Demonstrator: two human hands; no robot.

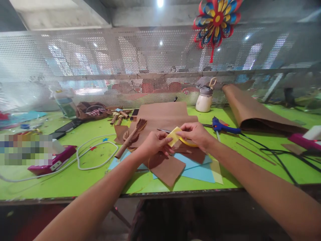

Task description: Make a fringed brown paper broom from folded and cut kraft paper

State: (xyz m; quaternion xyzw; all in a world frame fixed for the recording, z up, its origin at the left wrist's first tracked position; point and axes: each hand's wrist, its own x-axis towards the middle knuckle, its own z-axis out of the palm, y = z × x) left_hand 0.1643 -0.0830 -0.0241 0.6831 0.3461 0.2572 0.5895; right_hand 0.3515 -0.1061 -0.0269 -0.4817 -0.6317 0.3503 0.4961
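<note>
Between my two hands is a small piece of yellow paper (174,136). My left hand (156,142) pinches its lower left side, and my right hand (195,133) grips its upper right edge. Scissors (188,144) with a yellow handle lie just behind and below my right hand, partly hidden by it. Below the hands are a brown paper piece (169,169), light blue paper sheets (198,172) and a pale yellow sheet (217,171). A rolled brown paper stick with a fringed end (130,140) lies left of my left hand.
A blue glue gun (224,127) lies at the right, its cable trailing forward. Large brown paper (250,107) curves behind it. A white bottle (204,99) stands at the back. At left are a white cable (97,165), a purple power strip (56,162) and a phone (69,125).
</note>
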